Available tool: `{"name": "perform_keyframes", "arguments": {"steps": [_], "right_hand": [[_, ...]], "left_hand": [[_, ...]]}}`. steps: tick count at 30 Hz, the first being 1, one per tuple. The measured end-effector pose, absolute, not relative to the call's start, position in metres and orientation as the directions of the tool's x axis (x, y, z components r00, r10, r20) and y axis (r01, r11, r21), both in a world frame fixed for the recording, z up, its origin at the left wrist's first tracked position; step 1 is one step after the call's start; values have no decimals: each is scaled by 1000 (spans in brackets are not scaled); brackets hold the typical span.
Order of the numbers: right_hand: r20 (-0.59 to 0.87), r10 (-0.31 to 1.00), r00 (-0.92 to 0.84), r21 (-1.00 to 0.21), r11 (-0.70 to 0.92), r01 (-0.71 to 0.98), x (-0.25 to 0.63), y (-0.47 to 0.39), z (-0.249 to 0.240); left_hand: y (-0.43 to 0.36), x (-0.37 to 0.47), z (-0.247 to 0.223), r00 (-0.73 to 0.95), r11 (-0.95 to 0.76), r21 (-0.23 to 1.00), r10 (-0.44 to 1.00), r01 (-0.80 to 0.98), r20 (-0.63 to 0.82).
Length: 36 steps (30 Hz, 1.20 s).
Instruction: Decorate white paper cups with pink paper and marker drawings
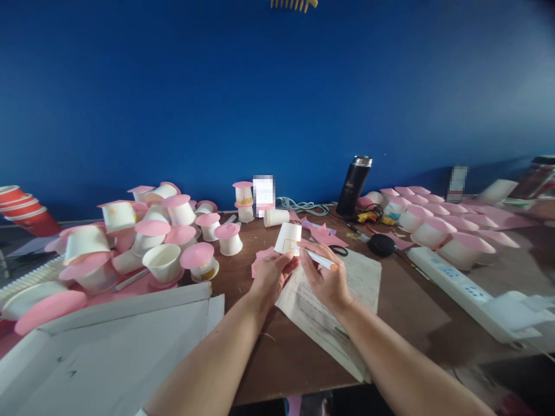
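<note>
Left hand (274, 275) grips a yellow-lined white cup (286, 236); right hand (326, 281) holds a white marker (319, 258), its tip at the cup's wall

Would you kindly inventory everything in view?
Held cup: 1, white with yellow lines, centre
Held pen: 1, white and orange, centre
Pink-topped cups: many, white, left and right
Cup stack: 1, red, far left
Bottle: 1, black, back right
Paper scraps: several, pink, centre
Printed sheet: 1, white, centre
Round object: 1, black, right
Power strip: 1, white, right
Box: 1, white, front left
Cable: uncounted, pale, back
Toothed object: 1, yellow, top edge
Table: 1, brown, below
Wall: 1, blue, behind
Left hand: 1, on held cup
Right hand: 1, on held pen
</note>
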State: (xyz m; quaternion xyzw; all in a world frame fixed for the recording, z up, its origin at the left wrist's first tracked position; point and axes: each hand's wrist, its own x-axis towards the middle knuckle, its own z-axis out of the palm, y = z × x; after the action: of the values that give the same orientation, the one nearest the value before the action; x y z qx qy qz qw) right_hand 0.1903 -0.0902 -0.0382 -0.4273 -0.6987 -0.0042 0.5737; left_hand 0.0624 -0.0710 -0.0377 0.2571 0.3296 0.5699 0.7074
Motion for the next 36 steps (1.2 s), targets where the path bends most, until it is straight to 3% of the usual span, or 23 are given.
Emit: {"name": "perform_keyframes", "arguments": {"steps": [36], "right_hand": [[825, 566, 6, -444, 640, 627, 191, -88, -39]], "left_hand": [[-74, 62, -34, 175, 225, 777, 973, -588, -150]]}}
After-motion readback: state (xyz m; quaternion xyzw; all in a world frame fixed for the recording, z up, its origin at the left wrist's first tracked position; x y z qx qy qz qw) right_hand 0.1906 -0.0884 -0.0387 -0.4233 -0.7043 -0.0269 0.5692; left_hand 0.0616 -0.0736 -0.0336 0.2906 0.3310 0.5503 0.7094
